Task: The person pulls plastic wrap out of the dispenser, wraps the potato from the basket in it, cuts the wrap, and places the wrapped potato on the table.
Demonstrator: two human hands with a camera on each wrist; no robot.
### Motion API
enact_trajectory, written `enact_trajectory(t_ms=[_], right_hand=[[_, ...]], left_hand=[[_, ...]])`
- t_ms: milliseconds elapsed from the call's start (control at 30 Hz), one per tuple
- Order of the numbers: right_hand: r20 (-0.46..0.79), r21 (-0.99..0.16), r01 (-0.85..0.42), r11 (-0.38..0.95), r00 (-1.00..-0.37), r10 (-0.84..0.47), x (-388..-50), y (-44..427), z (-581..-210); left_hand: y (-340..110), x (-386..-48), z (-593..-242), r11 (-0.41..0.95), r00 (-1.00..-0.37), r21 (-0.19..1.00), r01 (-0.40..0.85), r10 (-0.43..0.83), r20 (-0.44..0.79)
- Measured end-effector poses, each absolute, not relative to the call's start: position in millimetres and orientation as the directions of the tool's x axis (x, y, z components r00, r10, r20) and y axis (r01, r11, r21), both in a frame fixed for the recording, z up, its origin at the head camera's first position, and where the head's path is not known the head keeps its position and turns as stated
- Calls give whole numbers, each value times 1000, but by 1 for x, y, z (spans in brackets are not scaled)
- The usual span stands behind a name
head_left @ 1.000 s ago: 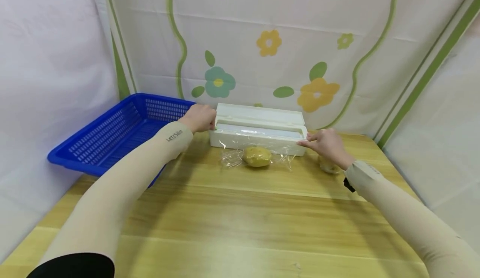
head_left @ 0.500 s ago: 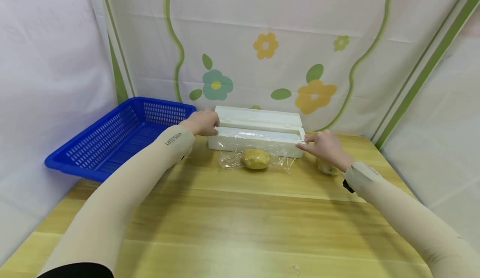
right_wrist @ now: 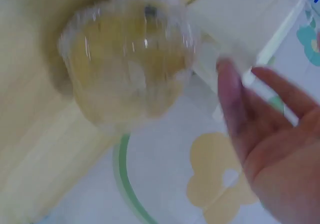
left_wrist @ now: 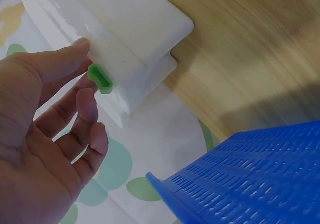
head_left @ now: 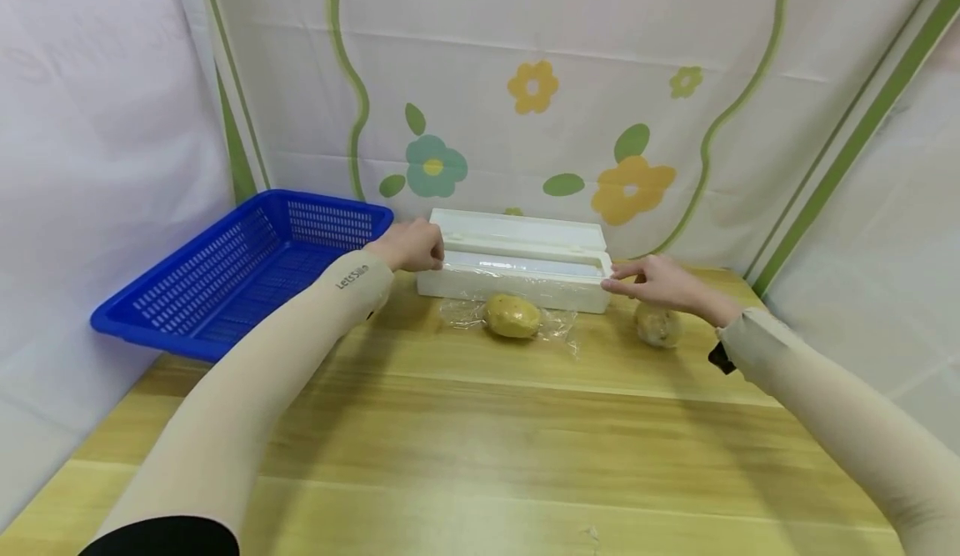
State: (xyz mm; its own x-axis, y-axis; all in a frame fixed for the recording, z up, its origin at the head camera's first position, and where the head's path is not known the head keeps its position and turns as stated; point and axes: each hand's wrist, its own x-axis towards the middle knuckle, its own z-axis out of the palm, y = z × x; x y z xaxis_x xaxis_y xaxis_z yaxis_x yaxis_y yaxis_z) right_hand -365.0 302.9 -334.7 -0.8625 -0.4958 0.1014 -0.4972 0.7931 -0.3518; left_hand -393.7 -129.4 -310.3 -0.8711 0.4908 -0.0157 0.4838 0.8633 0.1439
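Note:
A long white plastic-wrap dispenser box [head_left: 525,288] stands near the back of the table, its lid [head_left: 517,229] raised and a wrap roll inside. At its left end my left hand [head_left: 411,244] pinches the small green slide cutter [left_wrist: 101,79] at the box edge, thumb against the front and the other fingers loosely bent. By the right end is my right hand [head_left: 660,283], its thumb and forefinger apart at the corner and blurred in the right wrist view. In front of the box lies a potato [head_left: 512,316] on clear film; a second, film-wrapped potato [head_left: 657,326] sits below the right hand.
A blue perforated basket [head_left: 187,341] stands left of the box, close to the left forearm. Flower-printed cloth [head_left: 480,81] hangs right behind the box, and plain cloth closes both sides. The wooden table [head_left: 480,456] stretches toward the person.
My right hand has drawn back slightly to the right, its fingers loosening at the box corner, and the wrapped potato shows more. The left hand shifted slightly right along the box edge.

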Motion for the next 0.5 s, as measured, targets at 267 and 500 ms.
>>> enact_trajectory(t_ms=[267, 500], right_hand=[[-18, -531, -288, 797, -937, -350, -341, 289, -337], [-198, -847, 15, 531, -936, -290, -341, 282, -344]], left_hand=[[-129, -394, -317, 840, -854, 172, 515, 519, 23], [-127, -394, -319, 829, -846, 167, 533, 523, 105]])
